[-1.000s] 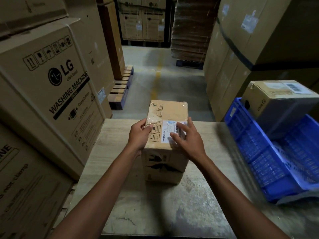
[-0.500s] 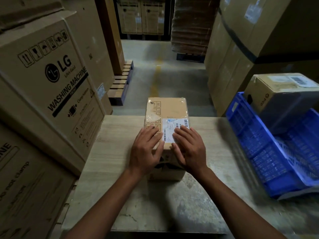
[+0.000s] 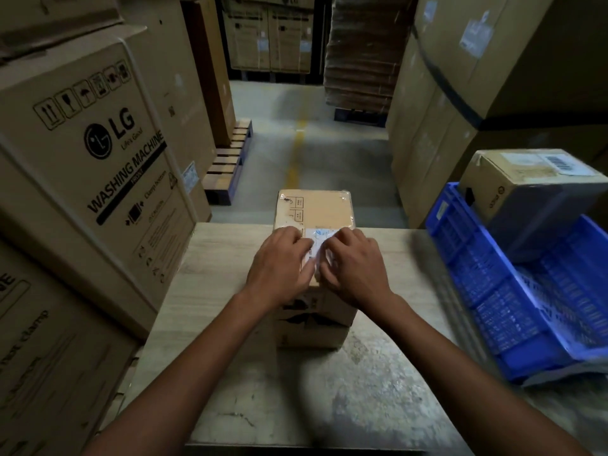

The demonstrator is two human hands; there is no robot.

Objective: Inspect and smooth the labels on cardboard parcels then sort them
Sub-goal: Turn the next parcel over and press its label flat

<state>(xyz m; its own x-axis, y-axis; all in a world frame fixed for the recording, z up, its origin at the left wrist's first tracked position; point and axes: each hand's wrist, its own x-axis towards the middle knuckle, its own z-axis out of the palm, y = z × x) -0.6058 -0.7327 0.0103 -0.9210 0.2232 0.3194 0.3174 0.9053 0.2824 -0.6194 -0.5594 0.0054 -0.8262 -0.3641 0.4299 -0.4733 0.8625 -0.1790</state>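
Let the worktop (image 3: 230,324) take the load: I judge the smoothing goes best pressing straight down on the parcel (image 3: 317,209) and stroking outward from the middle to the corners. Left hand (image 3: 279,266) and right hand (image 3: 357,266) lie side by side on its near top, fingers down, gripping nothing. The label (image 3: 318,234) sits under the fingertips, a strip showing between and just beyond them.

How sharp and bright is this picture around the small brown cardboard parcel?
Head view: dim light, dark corners. Head view: the small brown cardboard parcel is fairly sharp, but its white paper label, left hand and right hand are motion-blurred; the blue plastic crate is smeared.
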